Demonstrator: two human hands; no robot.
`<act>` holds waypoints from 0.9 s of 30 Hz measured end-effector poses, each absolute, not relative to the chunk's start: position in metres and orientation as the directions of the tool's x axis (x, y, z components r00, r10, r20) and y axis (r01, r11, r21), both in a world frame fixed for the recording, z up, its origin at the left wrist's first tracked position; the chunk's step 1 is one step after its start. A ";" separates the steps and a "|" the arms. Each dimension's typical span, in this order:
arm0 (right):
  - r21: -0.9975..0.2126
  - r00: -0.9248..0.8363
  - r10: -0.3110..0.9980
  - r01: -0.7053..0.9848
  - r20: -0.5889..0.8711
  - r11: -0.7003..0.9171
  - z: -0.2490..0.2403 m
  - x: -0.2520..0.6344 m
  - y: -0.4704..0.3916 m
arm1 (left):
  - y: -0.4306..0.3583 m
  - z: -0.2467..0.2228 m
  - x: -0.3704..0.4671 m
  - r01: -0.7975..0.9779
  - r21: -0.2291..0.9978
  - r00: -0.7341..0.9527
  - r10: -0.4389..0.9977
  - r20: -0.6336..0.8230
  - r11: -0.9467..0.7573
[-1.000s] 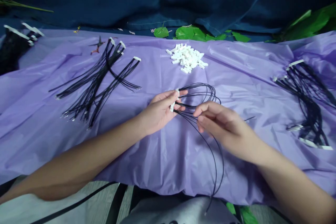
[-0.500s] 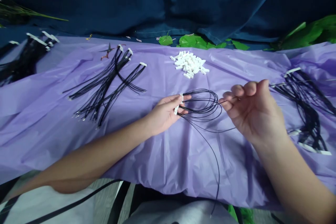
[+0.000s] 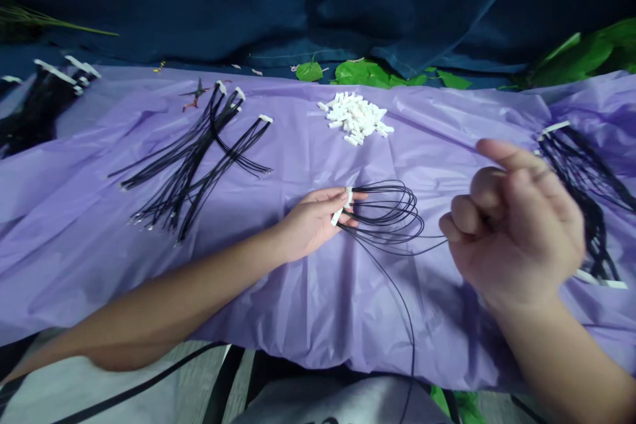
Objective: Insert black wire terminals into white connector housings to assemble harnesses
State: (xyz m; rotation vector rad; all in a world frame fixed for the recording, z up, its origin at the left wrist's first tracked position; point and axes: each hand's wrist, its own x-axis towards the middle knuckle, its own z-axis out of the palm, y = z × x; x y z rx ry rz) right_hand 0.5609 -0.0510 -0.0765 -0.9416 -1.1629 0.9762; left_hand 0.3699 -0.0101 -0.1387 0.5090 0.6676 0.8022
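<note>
Head-worn camera, facing forward-down (wide view) over purple sheet.

Looped wires: black
Held connectors: white
Table cover: plain purple
Backdrop cloth: deep blue
Leaves: green

The right hand, blurred, covered part of the black cable bundle behind it; whether its curled fingers held the thin wire reaching them could not be told. The left hand partly hid the white connectors. The left edge cut off a dark bundle.
</note>
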 end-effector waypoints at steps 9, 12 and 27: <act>-0.924 0.258 0.897 -0.041 0.358 0.381 -0.061 0.577 -0.049 | -0.010 -0.141 0.372 -0.488 0.646 0.491 0.796 -0.354 0.588; -0.868 0.177 0.857 -0.028 0.484 0.496 -0.067 0.573 -0.051 | -0.010 -0.141 0.372 -0.463 0.656 0.503 0.786 -0.359 0.596; -0.321 -0.395 0.721 0.700 0.570 0.638 -0.119 0.548 -0.054 | -0.010 -0.144 0.371 -0.399 0.716 0.548 0.775 -0.314 0.572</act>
